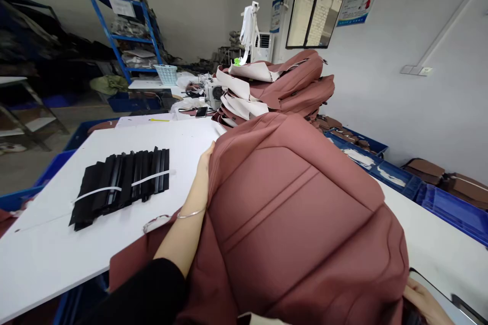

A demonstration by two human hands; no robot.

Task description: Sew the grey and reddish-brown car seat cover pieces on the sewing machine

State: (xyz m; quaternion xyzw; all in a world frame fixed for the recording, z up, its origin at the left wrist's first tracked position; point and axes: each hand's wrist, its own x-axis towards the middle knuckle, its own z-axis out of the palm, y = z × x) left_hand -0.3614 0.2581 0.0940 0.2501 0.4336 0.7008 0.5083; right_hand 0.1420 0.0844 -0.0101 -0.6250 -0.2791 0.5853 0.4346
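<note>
A large brick-red stitched seat cover (290, 218) lies draped in front of me over the white table (57, 259). My left hand (204, 162) reaches along its left edge, with the fingers tucked behind the fabric and a thin bracelet on the wrist. At the bottom right, my right hand (421, 298) pokes out from under the cover's lower corner, and its fingers curl against the cloth.
A row of black strips (122, 185) bound by white bands lies on the table's left. A stack of red covers (282, 86) rises behind. Blue crates (450, 208) line the right wall. A sewing machine (213, 92) and blue shelving (125, 35) stand at the back.
</note>
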